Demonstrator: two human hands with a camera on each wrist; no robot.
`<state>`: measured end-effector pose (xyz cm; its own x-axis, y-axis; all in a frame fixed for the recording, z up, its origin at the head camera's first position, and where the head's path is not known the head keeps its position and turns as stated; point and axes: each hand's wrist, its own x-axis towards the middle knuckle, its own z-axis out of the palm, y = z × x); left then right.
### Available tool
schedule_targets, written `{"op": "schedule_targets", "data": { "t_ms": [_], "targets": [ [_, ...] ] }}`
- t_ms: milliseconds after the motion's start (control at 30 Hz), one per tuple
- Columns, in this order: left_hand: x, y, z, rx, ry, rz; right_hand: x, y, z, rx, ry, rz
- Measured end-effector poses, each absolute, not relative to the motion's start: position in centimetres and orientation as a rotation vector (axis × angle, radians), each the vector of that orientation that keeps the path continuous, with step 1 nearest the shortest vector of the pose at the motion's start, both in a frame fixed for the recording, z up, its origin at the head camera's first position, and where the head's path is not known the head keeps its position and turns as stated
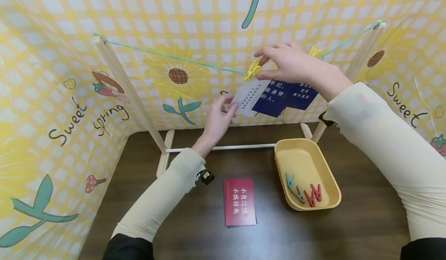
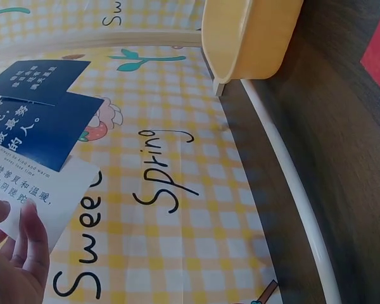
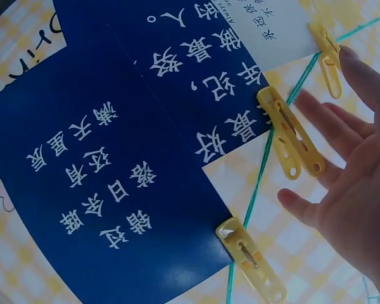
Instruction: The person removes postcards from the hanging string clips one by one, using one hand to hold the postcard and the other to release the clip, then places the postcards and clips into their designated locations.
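A white printed card hangs at the left end of a row of cards on a green string. My left hand pinches its lower left edge between thumb and fingers. A yellow clothespin clips the card's top to the string. Around that clothespin my right hand has its fingers spread, the thumb right at one handle in the right wrist view. Beside the white card hang two overlapping dark blue cards, held by a middle clothespin and a lower clothespin, both yellow.
Wooden posts carry the string, with a white rod low between them. A yellow basket at right holds several blue, grey and red clothespins. A small stack of red cards lies on the dark table. Behind hangs a checked cloth.
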<state>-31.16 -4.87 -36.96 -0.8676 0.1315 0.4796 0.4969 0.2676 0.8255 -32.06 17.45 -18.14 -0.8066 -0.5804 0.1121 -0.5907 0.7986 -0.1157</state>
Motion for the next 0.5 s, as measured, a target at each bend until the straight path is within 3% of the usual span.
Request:
{"op": "schedule_targets", "data": {
  "t_ms": [500],
  "targets": [
    [-31.09,-5.27,-36.87,-0.604,-2.219,-1.643,-32.8,17.42,-18.67,1.031,-2.865,0.645]
  ]
}}
